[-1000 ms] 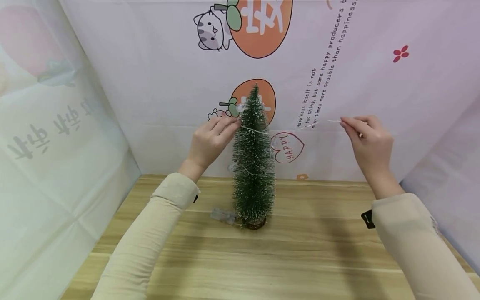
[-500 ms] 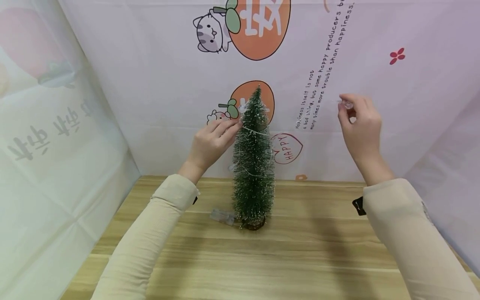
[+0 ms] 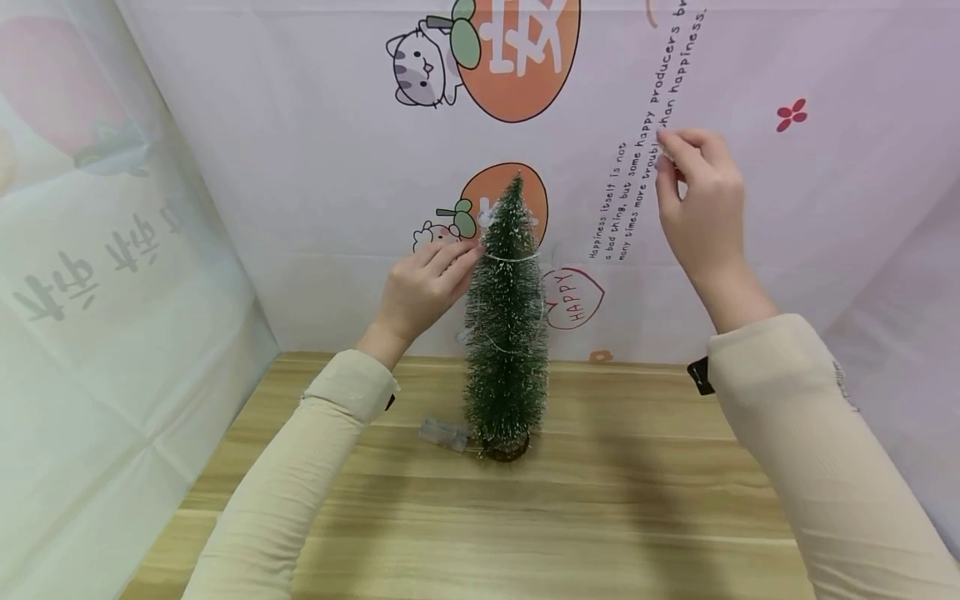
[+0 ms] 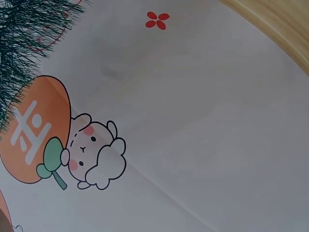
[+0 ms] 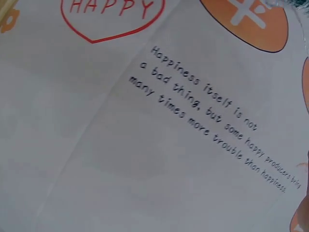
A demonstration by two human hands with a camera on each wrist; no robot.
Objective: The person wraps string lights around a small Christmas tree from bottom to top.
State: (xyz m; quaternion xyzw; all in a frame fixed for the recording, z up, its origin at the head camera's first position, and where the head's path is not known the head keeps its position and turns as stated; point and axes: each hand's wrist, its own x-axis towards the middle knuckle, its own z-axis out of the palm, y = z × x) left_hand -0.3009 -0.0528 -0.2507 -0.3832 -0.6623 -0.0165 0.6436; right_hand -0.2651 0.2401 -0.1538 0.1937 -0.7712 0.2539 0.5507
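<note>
A small green artificial Christmas tree (image 3: 507, 333) with frosted tips stands upright on a round brown base. Thin clear string lights (image 3: 512, 259) loop around it. Against the tree's upper left side, my left hand (image 3: 423, 279) pinches the wire, its fingertips partly hidden by bristles. My right hand (image 3: 703, 196) is raised in the air, right of the treetop, pinching a free part of the string lights between thumb and index finger. Most of the wire between hand and tree is too thin to see. In the left wrist view, tree bristles (image 4: 29, 43) show at the upper left.
A clear battery box (image 3: 444, 434) lies on the wooden table (image 3: 465, 533), left of the tree's base. A printed cloth (image 3: 337, 167) with cartoons and lettering hangs close behind the tree. Another white cloth (image 3: 135, 333) hangs along the left side.
My right hand has risen and moved slightly left with the string lights. The wire that stretched rightward from the tree is now barely visible. My left hand has stayed at the tree.
</note>
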